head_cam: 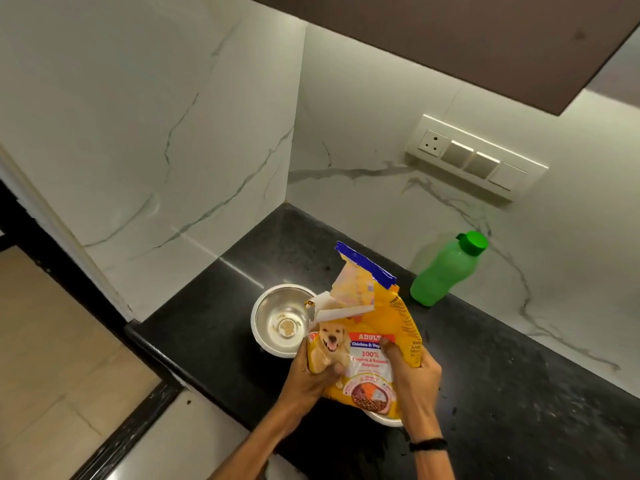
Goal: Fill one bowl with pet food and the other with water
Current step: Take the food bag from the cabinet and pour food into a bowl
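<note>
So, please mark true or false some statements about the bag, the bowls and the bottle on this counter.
1. Both hands hold the yellow pet food bag. True.
2. The green bottle has no cap. False: a green cap is on it.
3. The steel bowl left of the bag is full of food. False: only a few bits lie at its bottom.
4. The bag's top is torn open. True.
5. The bottle stands right of the bag. True.

both hands (313, 372) grip food bag (374, 344) | steel bowl (282, 318) nearly empty, seemingly
</note>
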